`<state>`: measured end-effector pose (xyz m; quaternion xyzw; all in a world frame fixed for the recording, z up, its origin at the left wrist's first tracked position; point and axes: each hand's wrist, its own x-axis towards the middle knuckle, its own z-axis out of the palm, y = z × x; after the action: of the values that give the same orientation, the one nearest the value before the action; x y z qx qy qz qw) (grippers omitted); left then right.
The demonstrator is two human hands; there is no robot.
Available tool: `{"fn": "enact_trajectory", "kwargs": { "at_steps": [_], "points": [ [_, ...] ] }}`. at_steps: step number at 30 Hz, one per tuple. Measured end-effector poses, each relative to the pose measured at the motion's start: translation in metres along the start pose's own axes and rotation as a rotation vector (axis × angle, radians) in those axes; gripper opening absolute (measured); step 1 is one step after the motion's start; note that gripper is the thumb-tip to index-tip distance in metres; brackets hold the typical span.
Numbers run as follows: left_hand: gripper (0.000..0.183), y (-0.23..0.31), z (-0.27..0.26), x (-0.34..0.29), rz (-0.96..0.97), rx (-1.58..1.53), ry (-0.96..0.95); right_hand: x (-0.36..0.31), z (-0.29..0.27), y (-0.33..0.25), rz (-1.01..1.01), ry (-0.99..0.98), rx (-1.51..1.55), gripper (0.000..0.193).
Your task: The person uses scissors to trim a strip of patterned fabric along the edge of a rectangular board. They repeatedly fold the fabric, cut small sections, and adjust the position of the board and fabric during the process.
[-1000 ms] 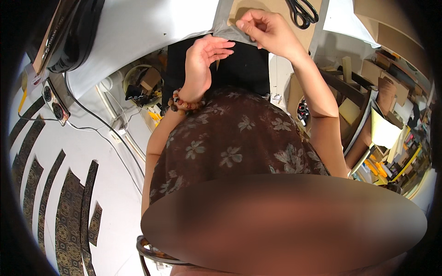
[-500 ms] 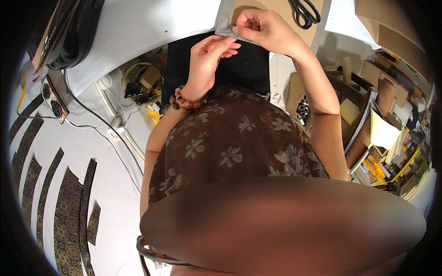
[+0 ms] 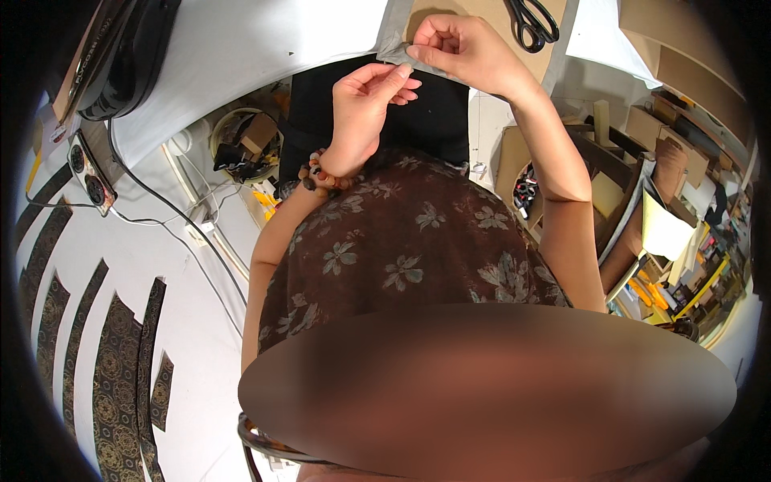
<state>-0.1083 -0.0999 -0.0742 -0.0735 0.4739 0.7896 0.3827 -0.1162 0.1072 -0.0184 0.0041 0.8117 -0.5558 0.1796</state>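
Note:
Grey cloth wraps the edge of a tan board at the table's near side. With thumb and forefinger my right hand pinches this cloth at the board's near left corner. Just below it, my left hand is closed, thumb against the fingers, its tips at the cloth's edge; what lies between them is mostly hidden. A beaded bracelet circles the left wrist. Black-handled scissors lie on the board, right of my right hand.
White cloth covers the table. Left, dark patterned strips lie on a white surface near a power strip and cables. A bin of scraps stands below the table. Boxes and offcuts crowd the right.
My left thumb has risen slightly to the cloth's edge. My right hand keeps its pinch at the corner with only a tiny shift.

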Motion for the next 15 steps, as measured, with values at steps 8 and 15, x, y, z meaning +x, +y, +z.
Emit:
{"fn": "enact_trajectory", "kwargs": {
  "at_steps": [8, 15],
  "points": [
    [0.014, -0.005, 0.001, -0.004, 0.097, -0.126, 0.013, 0.0, 0.003, 0.0, 0.024, 0.015, -0.032, 0.019],
    [0.015, 0.002, 0.004, -0.008, 0.033, -0.19, -0.037, -0.006, 0.004, -0.018, -0.144, 0.109, -0.092, 0.022]
  ]
}}
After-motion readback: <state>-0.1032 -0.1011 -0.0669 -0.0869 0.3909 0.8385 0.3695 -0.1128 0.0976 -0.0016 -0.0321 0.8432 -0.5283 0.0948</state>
